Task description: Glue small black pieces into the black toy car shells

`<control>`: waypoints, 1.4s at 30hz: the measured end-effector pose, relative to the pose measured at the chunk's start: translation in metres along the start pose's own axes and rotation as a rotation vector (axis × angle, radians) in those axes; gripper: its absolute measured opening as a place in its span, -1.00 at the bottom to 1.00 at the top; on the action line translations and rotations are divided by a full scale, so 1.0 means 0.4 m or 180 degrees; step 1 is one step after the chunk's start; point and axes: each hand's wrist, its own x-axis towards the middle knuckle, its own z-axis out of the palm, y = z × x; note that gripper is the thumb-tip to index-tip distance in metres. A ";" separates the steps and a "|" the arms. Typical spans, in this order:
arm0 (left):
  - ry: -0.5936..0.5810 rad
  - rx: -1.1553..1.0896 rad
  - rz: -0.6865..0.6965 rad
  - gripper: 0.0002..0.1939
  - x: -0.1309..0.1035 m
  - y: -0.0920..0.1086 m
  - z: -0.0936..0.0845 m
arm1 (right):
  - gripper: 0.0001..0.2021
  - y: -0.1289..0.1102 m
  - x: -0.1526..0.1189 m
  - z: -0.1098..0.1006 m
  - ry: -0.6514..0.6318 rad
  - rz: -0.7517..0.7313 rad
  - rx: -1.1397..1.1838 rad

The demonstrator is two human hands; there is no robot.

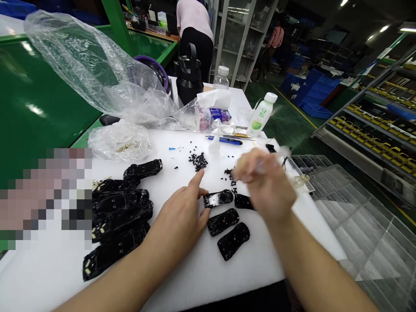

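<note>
My left hand [183, 208] rests on the white table, index finger stretched forward. Its thumb and another finger are at the left end of a shiny black toy car base [218, 198], steadying it. My right hand [266, 184], smeared by motion, is raised to the right with fingers curled; a pale blurred shape shows by it, and what it holds cannot be made out. Partly behind it lies another black car base [243, 201]. Two more, a middle one [223, 222] and a lower one [233, 241], lie nearer me. Small black parts [199, 161] form a pile beyond my left hand.
Several black car bases [121, 212] are heaped left of my left arm. Behind are a clear bag [120, 145] of small pale pieces, a blue pen-like tool [230, 141], a white-capped bottle [262, 115] and a black flask [189, 80]. Clear trays [367, 208] stand at right.
</note>
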 end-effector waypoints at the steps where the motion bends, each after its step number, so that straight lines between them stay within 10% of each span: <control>1: -0.0039 -0.0015 -0.0013 -0.28 -0.004 0.002 -0.004 | -0.66 -0.004 0.016 -0.033 0.0410 -0.0114 -0.0116; 6: -0.0293 0.0002 0.0152 -0.58 -0.032 0.021 -0.047 | -0.75 -0.005 0.028 -0.114 0.1086 0.0046 -0.0414; 9: -0.0542 -0.0039 0.0201 -0.75 -0.043 0.031 -0.065 | -0.67 -0.035 -0.026 -0.056 0.0625 -0.0674 -0.0053; 15: -0.0749 -0.0022 0.0322 -0.79 -0.045 0.035 -0.054 | -0.25 -0.022 -0.102 0.056 -0.0526 0.1032 0.1121; 42: -0.0836 0.0189 0.0430 -0.89 -0.032 0.037 -0.041 | -0.30 0.040 -0.102 0.071 -0.0799 0.1266 0.1158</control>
